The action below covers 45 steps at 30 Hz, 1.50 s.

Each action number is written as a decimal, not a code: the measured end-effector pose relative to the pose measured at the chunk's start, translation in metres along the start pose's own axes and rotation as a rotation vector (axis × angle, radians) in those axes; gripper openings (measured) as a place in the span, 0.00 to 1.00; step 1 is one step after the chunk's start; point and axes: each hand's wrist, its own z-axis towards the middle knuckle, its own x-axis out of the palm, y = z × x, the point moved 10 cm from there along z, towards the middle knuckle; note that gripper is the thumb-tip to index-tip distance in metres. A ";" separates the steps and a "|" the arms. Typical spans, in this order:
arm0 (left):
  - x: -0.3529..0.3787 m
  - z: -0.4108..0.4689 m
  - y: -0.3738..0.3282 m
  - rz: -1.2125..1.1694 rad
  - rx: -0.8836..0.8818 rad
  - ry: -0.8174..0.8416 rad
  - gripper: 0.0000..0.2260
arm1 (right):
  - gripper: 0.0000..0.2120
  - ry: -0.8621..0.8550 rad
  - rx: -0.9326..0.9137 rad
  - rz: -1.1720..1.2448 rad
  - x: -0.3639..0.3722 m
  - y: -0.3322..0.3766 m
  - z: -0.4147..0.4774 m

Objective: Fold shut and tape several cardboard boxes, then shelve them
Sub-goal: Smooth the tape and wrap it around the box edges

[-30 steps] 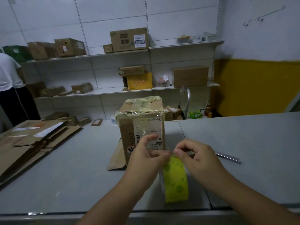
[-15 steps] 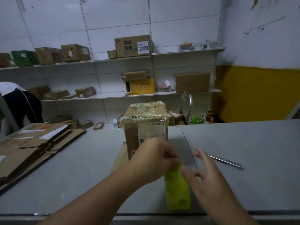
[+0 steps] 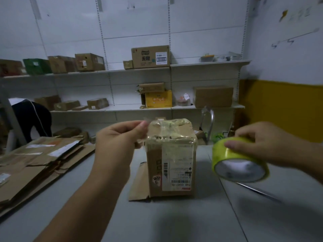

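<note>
We face wall shelves point(image 3: 209, 63) stocked with parcels point(image 3: 150, 56), across a grey surface point(image 3: 174, 222). Flattened cardboard point(image 3: 35, 165) lies stacked at the left. A taped box point(image 3: 171, 159) stands upright mid-surface, on a flat sheet point(image 3: 139, 187). Our right hand point(image 3: 265, 145) holds a yellow-green roll point(image 3: 239, 165) in the air to the box's right, fingers curled round its rim. Our left hand point(image 3: 118, 142), raised beside the box's top left corner, pinches a clear strip point(image 3: 146, 122) between thumb and fingers.
</note>
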 end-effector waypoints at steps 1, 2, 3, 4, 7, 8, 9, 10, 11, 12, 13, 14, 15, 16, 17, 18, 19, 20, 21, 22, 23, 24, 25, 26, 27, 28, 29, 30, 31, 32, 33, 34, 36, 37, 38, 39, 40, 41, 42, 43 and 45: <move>-0.008 0.008 0.007 0.000 -0.039 -0.038 0.04 | 0.33 0.059 0.024 -0.095 -0.002 0.000 0.011; -0.016 0.015 0.019 -0.008 -0.090 -0.076 0.03 | 0.28 0.115 0.039 -0.186 -0.002 0.003 0.022; -0.023 0.022 0.032 -0.019 -0.151 -0.112 0.02 | 0.25 0.168 0.047 -0.251 0.000 0.008 0.032; -0.029 0.027 0.046 -0.027 -0.210 -0.142 0.03 | 0.25 0.218 0.047 -0.292 0.004 0.011 0.042; -0.042 0.034 0.080 -0.031 -0.326 -0.181 0.07 | 0.31 0.296 0.030 -0.415 0.017 0.015 0.065; -0.043 0.033 0.090 -0.037 -0.358 -0.173 0.08 | 0.27 0.317 0.023 -0.448 0.026 0.011 0.070; -0.041 0.030 0.100 -0.055 -0.398 -0.164 0.08 | 0.21 0.337 0.023 -0.447 0.036 0.006 0.074; -0.038 0.027 0.109 -0.080 -0.440 -0.161 0.07 | 0.18 0.360 0.035 -0.408 0.046 0.000 0.076; -0.034 0.022 0.117 -0.111 -0.475 -0.158 0.07 | 0.17 0.380 0.058 -0.333 0.055 -0.008 0.076; -0.030 0.018 0.123 -0.146 -0.497 -0.153 0.07 | 0.18 0.390 0.083 -0.247 0.061 -0.014 0.075; -0.026 0.015 0.126 -0.186 -0.507 -0.146 0.07 | 0.19 0.393 0.096 -0.166 0.064 -0.016 0.074; -0.022 0.013 0.129 -0.223 -0.507 -0.137 0.07 | 0.20 0.378 0.088 -0.096 0.064 -0.011 0.072; -0.018 0.011 0.131 -0.255 -0.502 -0.121 0.07 | 0.21 0.320 0.054 -0.053 0.062 -0.002 0.072; -0.015 0.011 0.132 -0.280 -0.495 -0.106 0.08 | 0.24 0.228 -0.005 -0.058 0.057 0.014 0.073; -0.011 0.010 0.132 -0.308 -0.487 -0.100 0.08 | 0.26 0.150 -0.072 -0.097 0.056 0.036 0.073; -0.009 0.010 0.133 -0.333 -0.479 -0.104 0.08 | 0.28 0.111 -0.137 -0.142 0.062 0.060 0.072; -0.008 0.009 0.134 -0.359 -0.473 -0.115 0.08 | 0.29 0.122 -0.202 -0.199 0.076 0.083 0.070; -0.008 0.008 0.136 -0.374 -0.472 -0.128 0.09 | 0.30 0.159 -0.263 -0.277 0.094 0.100 0.069; -0.008 0.006 0.138 -0.384 -0.479 -0.132 0.11 | 0.32 0.178 -0.313 -0.367 0.111 0.111 0.069; -0.009 0.005 0.142 -0.393 -0.496 -0.128 0.13 | 0.34 0.179 -0.342 -0.447 0.122 0.113 0.071; -0.008 0.003 0.145 -0.401 -0.521 -0.112 0.15 | 0.37 0.172 -0.344 -0.502 0.127 0.111 0.074; -0.008 0.002 0.148 -0.401 -0.550 -0.086 0.15 | 0.39 0.171 -0.333 -0.528 0.128 0.106 0.077; -0.006 0.001 0.150 -0.399 -0.596 -0.055 0.14 | 0.41 0.181 -0.328 -0.531 0.129 0.102 0.079; -0.004 0.001 0.152 -0.401 -0.655 -0.034 0.12 | 0.42 0.203 -0.329 -0.520 0.129 0.101 0.080; -0.004 0.000 0.154 -0.407 -0.714 -0.024 0.10 | 0.41 0.234 -0.332 -0.505 0.131 0.101 0.081; -0.004 0.000 0.158 -0.402 -0.759 -0.010 0.08 | 0.39 0.267 -0.329 -0.488 0.133 0.101 0.081; -0.005 -0.001 0.164 -0.402 -0.798 0.003 0.08 | 0.35 0.299 -0.316 -0.472 0.134 0.100 0.081; -0.007 -0.003 0.172 -0.389 -0.830 0.011 0.08 | 0.32 0.324 -0.302 -0.448 0.134 0.100 0.081; -0.010 -0.006 0.180 -0.369 -0.860 0.005 0.08 | 0.30 0.344 -0.290 -0.422 0.133 0.100 0.079; -0.018 -0.010 0.188 -0.319 -0.862 -0.029 0.07 | 0.30 0.362 -0.278 -0.399 0.133 0.100 0.078; -0.028 -0.011 0.190 -0.255 -0.818 -0.085 0.03 | 0.29 0.379 -0.269 -0.384 0.132 0.100 0.076; -0.041 -0.008 0.185 -0.177 -0.709 -0.159 0.03 | 0.29 0.389 -0.269 -0.372 0.133 0.100 0.075; -0.058 0.002 0.135 -0.017 -0.346 -0.272 0.05 | 0.29 0.405 -0.272 -0.361 0.134 0.100 0.076; -0.056 0.004 0.099 0.027 -0.137 -0.293 0.05 | 0.29 0.415 -0.269 -0.352 0.135 0.100 0.076; -0.048 0.005 0.067 0.042 0.036 -0.267 0.06 | 0.29 0.421 -0.266 -0.338 0.135 0.100 0.078; -0.035 0.007 0.047 0.062 0.150 -0.209 0.06 | 0.29 0.427 -0.261 -0.321 0.136 0.099 0.079; -0.017 0.012 0.044 0.099 0.186 -0.118 0.06 | 0.30 0.434 -0.253 -0.289 0.136 0.099 0.080; 0.001 0.018 0.049 0.156 0.172 -0.030 0.11 | 0.30 0.445 -0.238 -0.237 0.135 0.099 0.081; 0.016 0.022 0.062 0.206 0.127 0.035 0.17 | 0.29 0.460 -0.218 -0.169 0.134 0.099 0.081; 0.025 0.025 0.077 0.219 0.063 0.074 0.20 | 0.28 0.480 -0.195 -0.091 0.133 0.099 0.081; 0.031 0.026 0.095 0.181 -0.012 0.069 0.18 | 0.25 0.458 -0.127 0.142 0.125 0.098 0.083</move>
